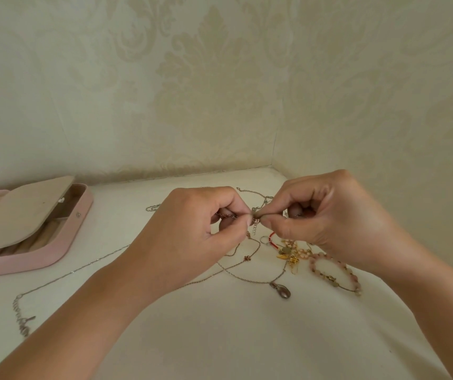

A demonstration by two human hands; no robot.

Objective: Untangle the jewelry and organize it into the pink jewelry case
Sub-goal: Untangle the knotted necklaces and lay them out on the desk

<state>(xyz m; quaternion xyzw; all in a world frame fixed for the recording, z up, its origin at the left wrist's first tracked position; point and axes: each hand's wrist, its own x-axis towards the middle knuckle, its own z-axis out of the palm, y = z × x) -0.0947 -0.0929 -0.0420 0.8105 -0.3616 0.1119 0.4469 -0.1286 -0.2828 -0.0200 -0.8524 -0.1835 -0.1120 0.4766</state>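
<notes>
My left hand [192,229] and my right hand [326,218] meet above the white surface, both pinching a thin rose-coloured chain [228,215] at its clasp [255,219]. Under them lies a tangle of fine chains [236,270], one with a dark drop pendant [282,290]. A pink bead bracelet [335,272], gold charms [288,255] and a red cord [273,239] lie below my right hand. The pink jewelry case [63,242] stands open at the left, its inner flap partly lowered over the compartments.
A long silver chain [63,278] runs from under my left wrist to the lower left and ends in a clasp [24,322]. Patterned cream walls [220,91] close the surface at the back and right, forming a corner.
</notes>
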